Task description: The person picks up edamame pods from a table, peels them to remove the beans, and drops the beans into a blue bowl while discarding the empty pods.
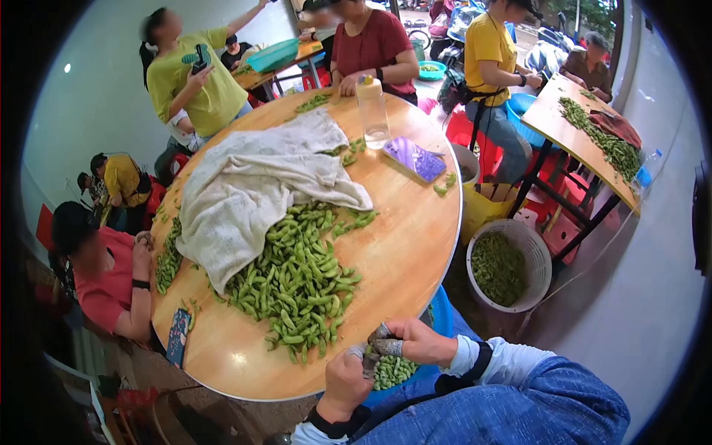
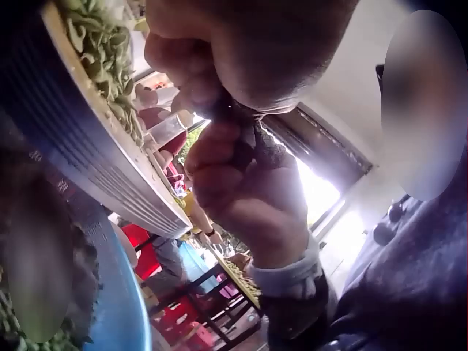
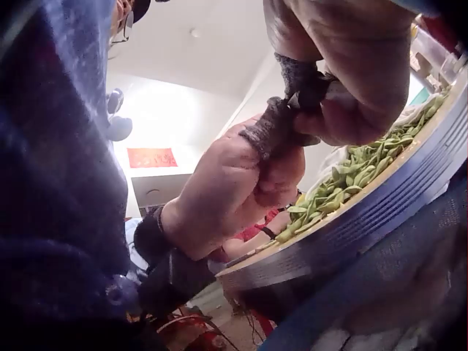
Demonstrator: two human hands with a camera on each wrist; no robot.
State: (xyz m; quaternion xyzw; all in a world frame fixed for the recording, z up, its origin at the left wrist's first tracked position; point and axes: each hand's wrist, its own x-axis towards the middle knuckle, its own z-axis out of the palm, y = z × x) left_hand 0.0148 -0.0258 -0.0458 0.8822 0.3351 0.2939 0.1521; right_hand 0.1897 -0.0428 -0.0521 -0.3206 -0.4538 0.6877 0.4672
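Observation:
My left hand (image 1: 347,382) and right hand (image 1: 426,343) meet fingertip to fingertip at the near edge of the round table (image 1: 400,289). Grey covers (image 3: 267,131) wrap thumbs and fingers on both. Their curled fingers pinch a small thing, mostly hidden; in the right wrist view only a pale bit shows between the fingertips, and I cannot tell its kind. Below the hands, shelled green beans (image 1: 393,372) lie in a blue basin (image 1: 443,311). A heap of green bean pods (image 1: 297,267) spreads on the table just beyond, partly under a pale towel (image 1: 252,185).
Across the table stand a clear bottle (image 1: 372,115) and a purple phone (image 1: 414,159). A patterned phone (image 1: 177,337) lies at the left edge. On the floor right, a white basket (image 1: 545,259) holds green pods or husks. Several people sit or stand around; another table (image 1: 545,111) is at right.

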